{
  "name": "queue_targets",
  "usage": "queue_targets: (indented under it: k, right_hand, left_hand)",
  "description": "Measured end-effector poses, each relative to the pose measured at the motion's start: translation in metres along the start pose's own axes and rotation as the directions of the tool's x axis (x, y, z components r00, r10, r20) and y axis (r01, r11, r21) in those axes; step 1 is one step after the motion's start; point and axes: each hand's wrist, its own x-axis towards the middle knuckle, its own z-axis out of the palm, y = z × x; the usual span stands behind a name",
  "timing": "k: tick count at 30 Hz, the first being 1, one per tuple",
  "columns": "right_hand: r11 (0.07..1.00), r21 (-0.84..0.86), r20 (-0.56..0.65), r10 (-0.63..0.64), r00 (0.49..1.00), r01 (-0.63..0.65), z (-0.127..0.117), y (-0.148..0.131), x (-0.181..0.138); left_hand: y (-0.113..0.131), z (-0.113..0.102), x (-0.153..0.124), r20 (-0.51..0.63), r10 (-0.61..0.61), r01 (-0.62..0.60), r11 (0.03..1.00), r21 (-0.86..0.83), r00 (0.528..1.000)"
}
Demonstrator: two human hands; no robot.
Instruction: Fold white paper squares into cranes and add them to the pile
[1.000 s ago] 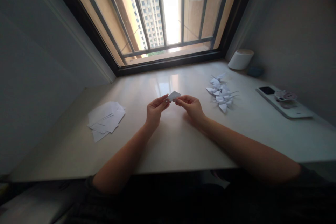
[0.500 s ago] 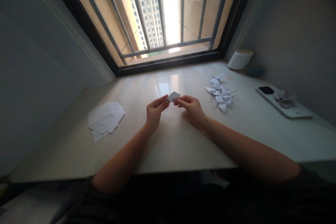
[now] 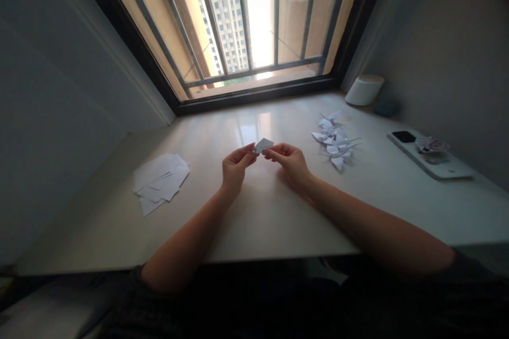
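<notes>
Evidently, the left hand [image 3: 235, 168] and right hand [image 3: 293, 163] each pinched the small folded paper [image 3: 264, 143], left of the crumpled-looking paper pile [image 3: 337, 144]; it seemed light, easily creased, best held by its lower edges.

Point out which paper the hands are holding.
The small, pointed paper pinched between the left hand and the right hand; the flat sheets and the folded papers lie on the table, untouched.

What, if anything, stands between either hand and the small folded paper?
Nothing visible: the left hand and right hand both hold the small folded paper. The loose sheets lie off to the left.
</notes>
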Motion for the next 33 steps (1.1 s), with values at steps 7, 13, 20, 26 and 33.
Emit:
queue_targets:
  k: [7, 13, 20, 26, 33]
  right_hand:
    - [1.000, -0.013, -0.009, -0.019, 1.000, 0.019, 0.0007, 0.0010, -0.0006]
    - [0.999, 0.005, -0.003, -0.035, 0.999, 0.035, 0.0004, 0.0016, -0.0006]
    - [0.999, -0.002, 0.020, -0.054, 0.998, 0.054, -0.0021, 0.0015, 0.0007]
    - [0.996, -0.030, 0.052, -0.080, 0.995, 0.082, -0.0026, 0.0028, 0.0002]
    - [0.991, -0.036, 0.041, -0.130, 0.991, 0.132, -0.0045, 0.0069, 0.0057]
  left_hand:
    - [-0.0013, 0.0001, 0.0000, -0.011, 0.025, -0.025, 0.999, 0.021, 1.000]
    - [-0.0033, -0.0029, 0.0018, -0.003, 0.024, -0.024, 0.999, 0.035, 1.000]
    - [-0.0031, -0.0058, 0.0031, 0.122, 0.070, -0.087, 0.986, 0.142, 0.990]
    - [-0.0012, -0.0046, 0.0011, 0.123, 0.117, -0.140, 0.970, 0.201, 0.986]
    - [-0.0001, -0.0029, 0.0031, 0.115, 0.042, -0.065, 0.978, 0.201, 0.992]
